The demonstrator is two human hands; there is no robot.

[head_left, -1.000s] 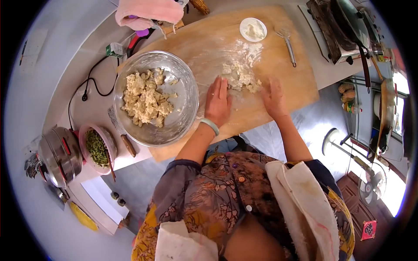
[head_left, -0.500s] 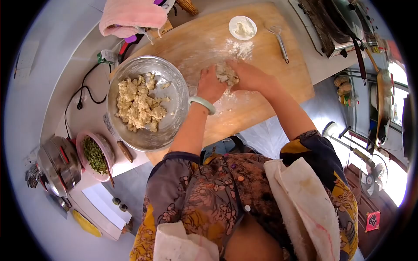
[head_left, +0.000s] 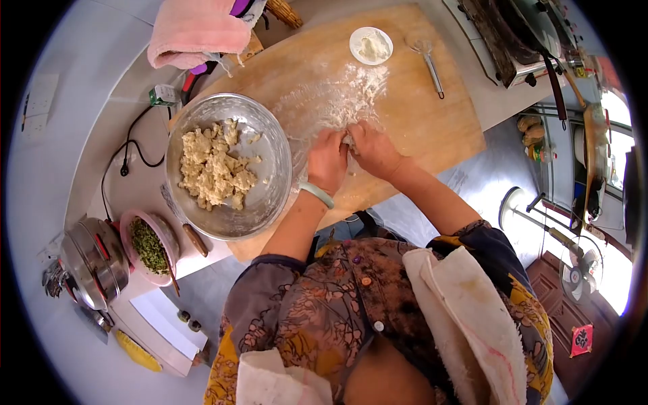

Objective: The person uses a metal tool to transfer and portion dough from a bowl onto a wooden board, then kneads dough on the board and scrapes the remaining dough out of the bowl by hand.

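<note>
Both the left hand [head_left: 329, 162] and right hand [head_left: 376, 150] have drawn nearer — fingers curled around mostly hidden dough [head_left: 349, 140]. Right of the bowl [head_left: 271, 162], it seems better gathered.

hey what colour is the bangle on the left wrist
Pale green; the bangle shows best in the head view.

The mixing bowl [head_left: 286, 169], dough [head_left: 214, 165] inside, straddles the left edge of the board [head_left: 425, 131]; near its far edge, the dish [head_left: 354, 47] lies left of the whisk [head_left: 433, 73].
</note>
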